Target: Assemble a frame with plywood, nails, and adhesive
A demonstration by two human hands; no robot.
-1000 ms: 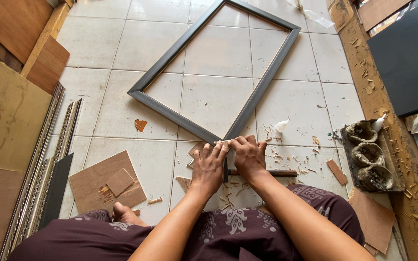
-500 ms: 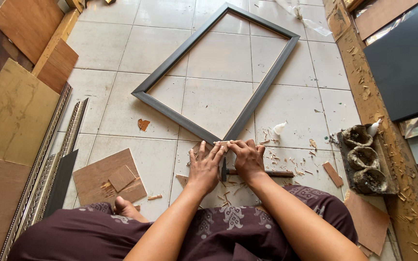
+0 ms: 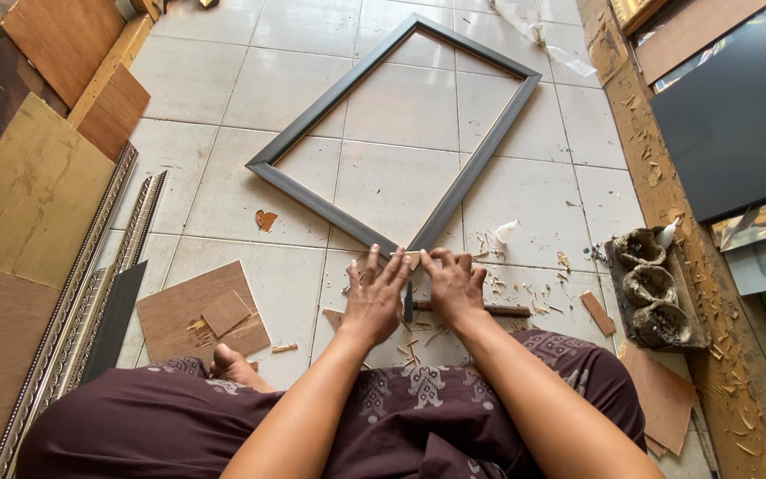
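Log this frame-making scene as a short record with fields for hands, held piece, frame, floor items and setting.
Left hand: pressed on a small wooden piece at the frame's near corner
Right hand: gripping the same piece from the other side
Frame: dark, rectangular, flat on the tiled floor
Tool: lies under the right hand, kind unclear
Floor items: wood chips, plywood square, tray of shells
Left side: moulding strips

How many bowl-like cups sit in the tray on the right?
3, in a row on the tray: far cup, middle cup, near cup. None seems hidden.
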